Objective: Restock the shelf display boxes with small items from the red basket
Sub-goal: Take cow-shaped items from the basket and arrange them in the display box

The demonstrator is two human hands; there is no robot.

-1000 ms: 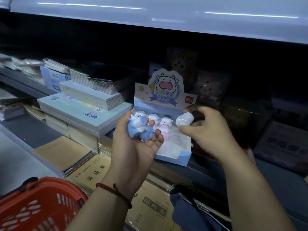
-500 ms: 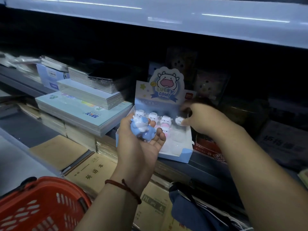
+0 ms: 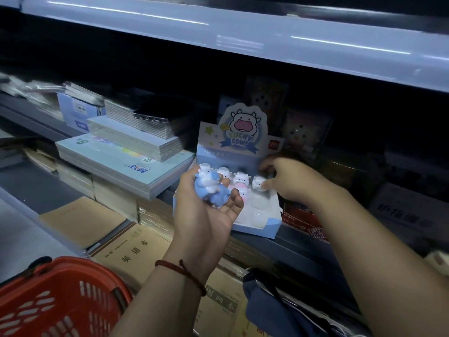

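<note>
While the left hand (image 3: 206,215) lies palm up just in front of the display box (image 3: 255,231), its grip is cupped loosely around a cluster of blue cow figures (image 3: 210,192). The right hand (image 3: 291,181) reaches into the box from the right, its grip pinching a white cow figure (image 3: 258,184) at the right end of the back row. Other white cows stand to the left of it, with pink ones just in front. 2 pale hollows show at the box's front right. The box sits on the shelf (image 3: 303,249) beside stacked notebooks (image 3: 126,161). The red basket (image 3: 60,300) is at the lower left, well apart.
</note>
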